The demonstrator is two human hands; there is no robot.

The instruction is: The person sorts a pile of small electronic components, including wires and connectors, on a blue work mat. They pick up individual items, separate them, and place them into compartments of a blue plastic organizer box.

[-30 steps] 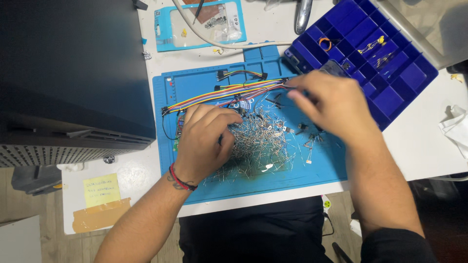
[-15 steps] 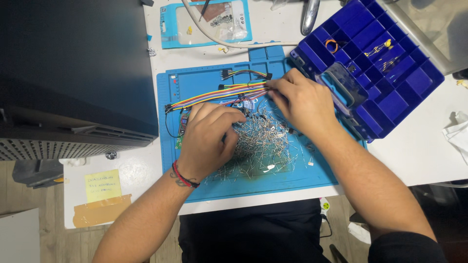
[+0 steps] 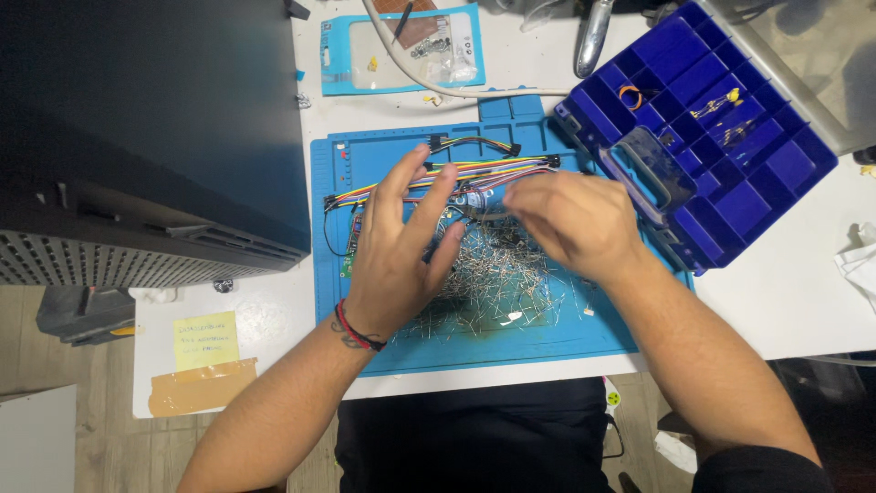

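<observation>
While both my hands hover over heap of small wire-legged components [image 3: 497, 274] at centre of blue mat [image 3: 547, 333], left hand [image 3: 397, 260] sits at 9 o'clock of heap, fingers spread, empty. Right hand [image 3: 570, 224] at 1 o'clock, fingers curled toward heap; pinching anything, cannot tell. Parts likely featherlight, thin legs bend and tangle, prickly: best pinch single body, lift slow. Ribbon jumper wires [image 3: 438, 178] at 12 o'clock, blue compartment box [image 3: 730, 196] at 2 o'clock.

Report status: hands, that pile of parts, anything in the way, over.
Left hand open, fingers spread over the pile of small wire-legged parts. Right hand curled at the pile's top edge; grip hidden. Rainbow jumper wires lie just beyond both hands.
</observation>
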